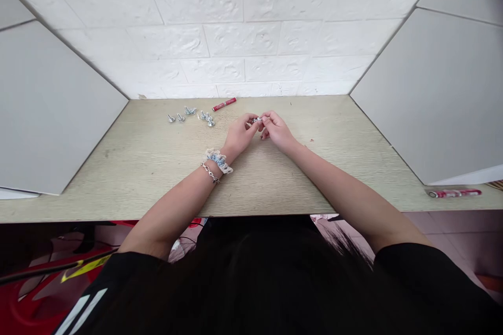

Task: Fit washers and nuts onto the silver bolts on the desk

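My left hand [239, 135] and my right hand [277, 131] meet above the middle of the wooden desk [275, 178]. Between their fingertips they both pinch a small silver metal bolt [257, 120], partly hidden by the fingers. Several similar silver bolts [188, 111] lie on the desk to the left of my hands, some with flat round heads. Just beyond my fingers lies a slim red tube [223, 104] with a silver end. A fabric scrunchie [218, 160] and a chain bracelet [209, 172] circle my left wrist.
A white brick-textured wall [243, 42] stands behind the desk, with grey side panels [51, 110] on both sides. A second red-and-silver tube [454, 193] lies on the desk's front right edge. Below the front edge, a pink tiled floor and red objects show.
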A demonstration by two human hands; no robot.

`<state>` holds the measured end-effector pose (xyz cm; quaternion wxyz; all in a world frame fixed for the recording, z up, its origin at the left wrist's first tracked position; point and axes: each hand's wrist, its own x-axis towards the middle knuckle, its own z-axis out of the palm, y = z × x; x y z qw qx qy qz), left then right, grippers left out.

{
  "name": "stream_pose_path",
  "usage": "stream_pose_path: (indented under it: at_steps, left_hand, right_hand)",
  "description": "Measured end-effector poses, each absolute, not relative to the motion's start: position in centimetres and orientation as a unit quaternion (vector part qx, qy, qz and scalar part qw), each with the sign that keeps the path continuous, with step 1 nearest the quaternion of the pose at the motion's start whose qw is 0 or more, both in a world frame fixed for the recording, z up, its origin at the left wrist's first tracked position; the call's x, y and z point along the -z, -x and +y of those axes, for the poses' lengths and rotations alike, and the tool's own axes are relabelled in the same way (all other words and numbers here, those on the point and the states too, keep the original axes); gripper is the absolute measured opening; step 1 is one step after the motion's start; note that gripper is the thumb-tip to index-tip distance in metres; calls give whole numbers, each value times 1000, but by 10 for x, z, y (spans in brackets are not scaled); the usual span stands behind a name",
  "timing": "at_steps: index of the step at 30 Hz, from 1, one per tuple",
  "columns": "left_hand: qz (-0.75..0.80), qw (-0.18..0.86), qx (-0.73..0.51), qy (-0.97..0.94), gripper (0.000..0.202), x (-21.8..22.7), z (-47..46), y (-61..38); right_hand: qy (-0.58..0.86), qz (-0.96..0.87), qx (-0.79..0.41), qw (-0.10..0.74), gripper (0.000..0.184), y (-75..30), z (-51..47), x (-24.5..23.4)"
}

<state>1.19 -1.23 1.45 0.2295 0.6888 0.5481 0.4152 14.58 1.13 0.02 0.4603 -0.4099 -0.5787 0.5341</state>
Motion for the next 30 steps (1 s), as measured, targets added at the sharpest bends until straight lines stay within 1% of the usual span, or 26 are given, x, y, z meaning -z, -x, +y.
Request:
stream_pose_path:
  at_steps: [3,6,8,13,16,18,21,24,26,28,30]
  left_hand:
    - [537,227,-401,-707,16,-15,-15,-14]
    - [525,229,-405,-713,16,-15,-16,-15]
    - [524,232,-414,-707,16,-16,-17,-16]
    - [537,251,-434,-678,17,-14,-14,-14]
    - [540,256,-442,-669,17,-12,-12,-13]
    - [539,258,-442,-669,17,-12,-12,-14]
    - [533,258,-432,-680,18,-13,-13,-14]
    - [524,254,-428,-691,17,-14,-15,-15]
    - [522,249,-432,-692,15,-14,-15,-16]
    - [525,249,-435,-688,15,-14,-15,-16]
    - [530,254,-438,-680,15,-14,-15,-15]
  right_hand:
    - [398,-576,-534,474,23,-146,14,4]
    - [403,-559,-546,476,25,-145,15,5]
    - [414,-547,-558,468,22,-144,14,3]
    - [414,-555,-550,467,6,-144,12,1]
    - [411,-573,-536,465,6,-145,13,4]
    - [415,-578,-528,463,10,-145,14,6]
    - [418,-576,-527,465,22,-144,15,6]
    - [420,-562,-543,461,35,-143,15,3]
    - [423,-547,-559,458,39,-142,14,1]
    - [420,-533,-573,460,36,-142,13,-1]
    - [414,-527,-579,464,25,-143,11,-3]
